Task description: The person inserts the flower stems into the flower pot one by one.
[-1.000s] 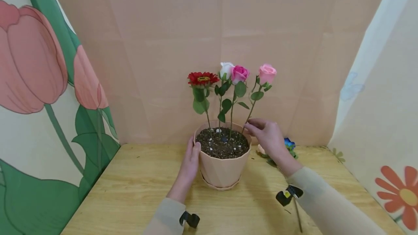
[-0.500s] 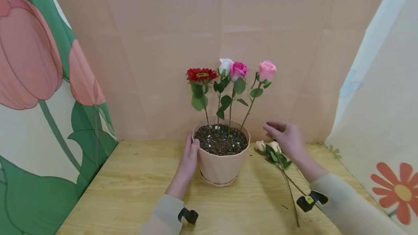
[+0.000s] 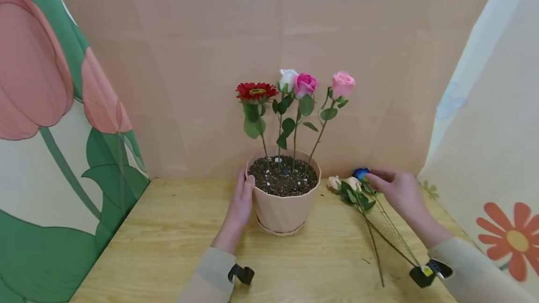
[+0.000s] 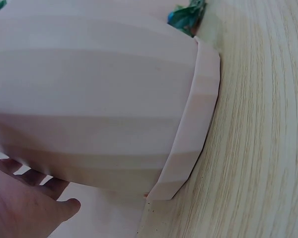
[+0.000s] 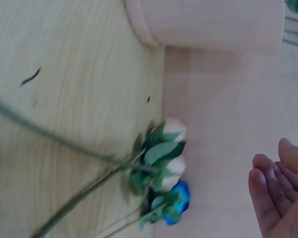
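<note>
A pale pink flower pot filled with dark soil stands on the table. From the soil rise a red daisy-like flower, a white rose, a magenta rose and a light pink rose. My left hand rests against the pot's left side, its thumb near the rim. My right hand holds nothing; in the head view its fingertips overlap a blue flower, while the right wrist view shows the hand apart from it. Two cream roses lie beside the blue flower.
The flower stems stretch over the wooden table toward its front right. A pinkish cloth backdrop hangs right behind the pot. Printed flower panels flank both sides.
My right hand has let go of the light pink rose's stem and moved right and down to the flowers lying on the table. My left hand has stayed against the pot.
</note>
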Available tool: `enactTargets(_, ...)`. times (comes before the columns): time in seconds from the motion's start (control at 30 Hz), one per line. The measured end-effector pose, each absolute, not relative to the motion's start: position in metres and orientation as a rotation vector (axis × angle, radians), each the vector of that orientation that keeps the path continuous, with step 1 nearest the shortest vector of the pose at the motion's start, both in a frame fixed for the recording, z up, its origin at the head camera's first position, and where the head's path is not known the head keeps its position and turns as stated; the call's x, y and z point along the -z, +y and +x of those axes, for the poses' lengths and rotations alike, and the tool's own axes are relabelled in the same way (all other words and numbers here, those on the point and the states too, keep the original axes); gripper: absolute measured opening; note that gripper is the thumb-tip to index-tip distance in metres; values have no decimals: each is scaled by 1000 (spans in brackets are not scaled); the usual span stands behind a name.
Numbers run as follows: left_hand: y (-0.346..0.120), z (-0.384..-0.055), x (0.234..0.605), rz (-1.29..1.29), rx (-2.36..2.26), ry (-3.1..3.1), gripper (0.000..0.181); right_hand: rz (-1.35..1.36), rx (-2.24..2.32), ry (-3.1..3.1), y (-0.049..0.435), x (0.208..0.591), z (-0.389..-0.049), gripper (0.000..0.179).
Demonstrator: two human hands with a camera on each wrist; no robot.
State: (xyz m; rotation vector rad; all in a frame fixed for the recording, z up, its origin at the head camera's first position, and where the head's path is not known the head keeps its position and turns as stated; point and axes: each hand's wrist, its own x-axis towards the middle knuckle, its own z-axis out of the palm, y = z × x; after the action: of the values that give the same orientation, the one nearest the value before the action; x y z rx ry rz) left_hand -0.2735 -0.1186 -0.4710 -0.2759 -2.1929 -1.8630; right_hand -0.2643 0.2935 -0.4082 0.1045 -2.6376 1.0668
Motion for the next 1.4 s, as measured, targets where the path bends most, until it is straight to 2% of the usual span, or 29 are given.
enactTargets(0.17,-119,-274,470,-290,1870,-2167,64,86,-1016,-2651,314,423,-264,54)
enactTargets(0.4,-119,-274,470,-274,1875,-2174,61,15,-965,-2758,336,447,-259,63)
enactTargets(1.0,-119,-275,472,-266,1855,-2202,59,-68,-971,-2864,376,495,-264,69)
enactTargets(1.4,-117,-272,471,-242,1883,-2185,62,-95,-914,-2923,388,510,-267,57)
